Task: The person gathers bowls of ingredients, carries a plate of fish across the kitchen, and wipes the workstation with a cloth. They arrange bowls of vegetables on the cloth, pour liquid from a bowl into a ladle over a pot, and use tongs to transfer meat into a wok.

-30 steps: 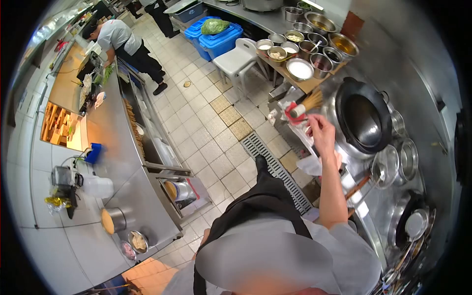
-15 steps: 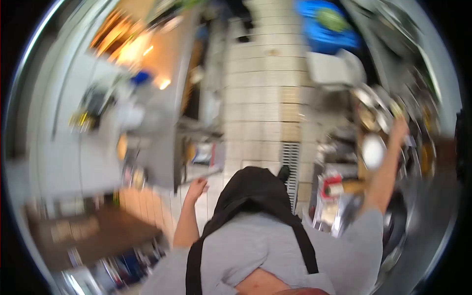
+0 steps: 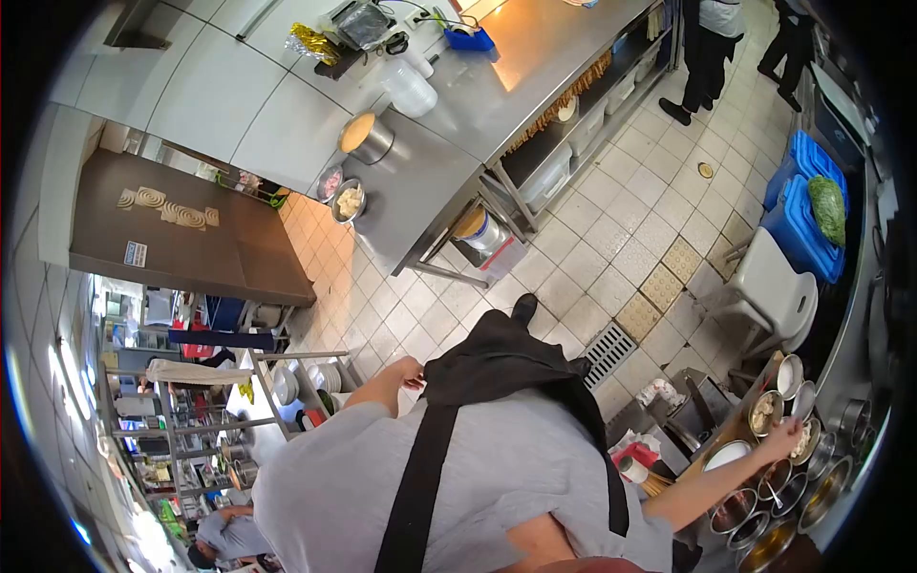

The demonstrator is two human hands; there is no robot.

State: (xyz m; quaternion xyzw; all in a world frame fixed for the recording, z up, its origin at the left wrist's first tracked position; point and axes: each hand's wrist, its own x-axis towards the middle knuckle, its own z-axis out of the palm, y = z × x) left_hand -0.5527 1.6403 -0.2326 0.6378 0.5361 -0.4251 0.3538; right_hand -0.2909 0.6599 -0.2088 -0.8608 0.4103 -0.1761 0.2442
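My right hand [image 3: 785,439] reaches out to the right, over a metal bowl of pale pieces [image 3: 805,441] on the counter there. Its fingers look drawn together at the bowl's rim; anything between them is too small to make out. Around it stand a bowl of beige chunks [image 3: 765,413], a white plate [image 3: 728,456] and several metal bowls of sauces, one with a spoon [image 3: 776,498]. Beside the black apron [image 3: 497,368] at my waist hangs my left hand [image 3: 409,371], its fingers curled with nothing visible in them.
Left of the aisle, a steel counter [image 3: 420,177] carries a pot of orange liquid [image 3: 368,138] and a bowl of pale chunks [image 3: 349,201]. A white chair [image 3: 772,286] and blue bins [image 3: 788,205] line the right. A floor grate [image 3: 608,354] lies ahead; two people stand farther off.
My view has swung to the left, and the blur has cleared. The right arm stays stretched over the bowls, while my left hand remains low beside the apron.
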